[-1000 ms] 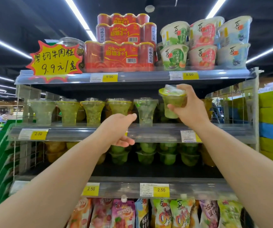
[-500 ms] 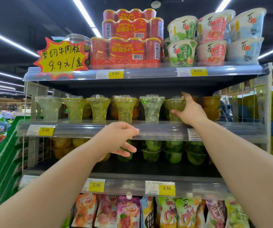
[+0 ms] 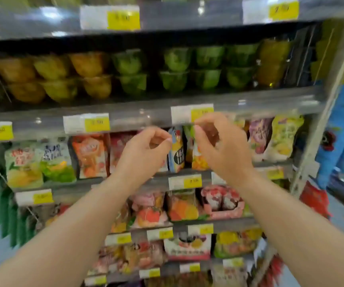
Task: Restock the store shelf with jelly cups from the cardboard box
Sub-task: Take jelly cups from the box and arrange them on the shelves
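The view is blurred. Stacked jelly cups fill the shelf at the top, green ones (image 3: 176, 69) in the middle and right, orange and yellow ones (image 3: 53, 77) on the left. My left hand (image 3: 146, 151) and my right hand (image 3: 221, 148) hang side by side in front of the shelf rail (image 3: 146, 118) below those cups. The fingers of both are loosely curled and hold nothing. Neither hand touches a cup. The cardboard box is out of view.
Rows of colourful fruit-jelly pouches (image 3: 90, 156) fill the lower shelves behind and under my hands. Yellow price tags (image 3: 97, 124) line every rail. A metal upright (image 3: 320, 125) ends the shelf on the right, with a blue display (image 3: 341, 129) beyond it.
My right hand has let go of the tall green cup on the upper shelf. Both hands have come down and together, empty. The camera has tilted down to the lower shelves.
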